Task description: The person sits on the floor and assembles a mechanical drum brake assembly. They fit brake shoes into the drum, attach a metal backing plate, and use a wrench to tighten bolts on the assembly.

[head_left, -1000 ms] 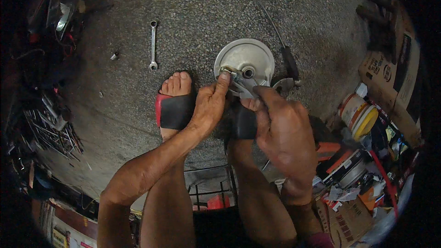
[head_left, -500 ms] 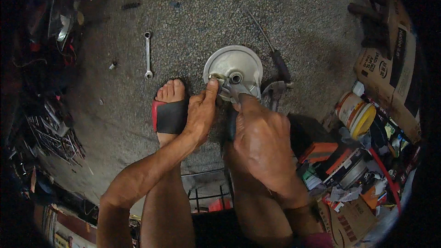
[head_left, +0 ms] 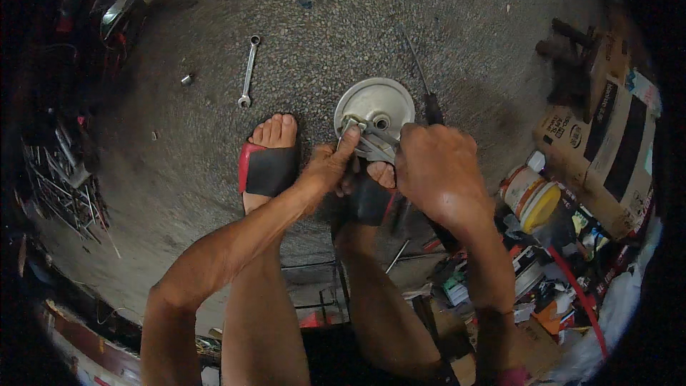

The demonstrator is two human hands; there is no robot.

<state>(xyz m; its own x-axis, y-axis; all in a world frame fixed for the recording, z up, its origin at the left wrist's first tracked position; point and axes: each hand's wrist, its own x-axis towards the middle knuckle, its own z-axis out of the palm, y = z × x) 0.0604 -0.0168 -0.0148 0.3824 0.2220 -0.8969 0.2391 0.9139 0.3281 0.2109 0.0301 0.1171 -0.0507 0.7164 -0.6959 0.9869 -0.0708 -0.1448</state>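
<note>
A round, silver-grey metal brake plate (head_left: 366, 97) with a raised hub hole is held tilted above the floor between my feet. My left hand (head_left: 330, 164) grips its near left edge, the thumb pressed on a small metal fitting there and the other fingers curled beneath. My right hand (head_left: 443, 171) is closed, back upward, at the plate's right side. From it a grey metal tool (head_left: 377, 146), apparently pliers, reaches left to the fitting by my left thumb. The right fingers are mostly hidden. Just beyond the right hand lies a screwdriver (head_left: 431, 106) with a dark handle.
A combination wrench (head_left: 249, 73) and a small metal socket-like piece (head_left: 186, 80) lie on the rough floor at left. Metal rods (head_left: 68, 200) are heaped farther left. Cardboard boxes (head_left: 597, 150), a yellow-lidded tub (head_left: 539, 207) and mixed packaging crowd the right side.
My right hand has swung outward to the right and up, turning the tool more sideways. My left hand keeps its hold. The whole view has shifted, and my right foot now shows below the plate.
</note>
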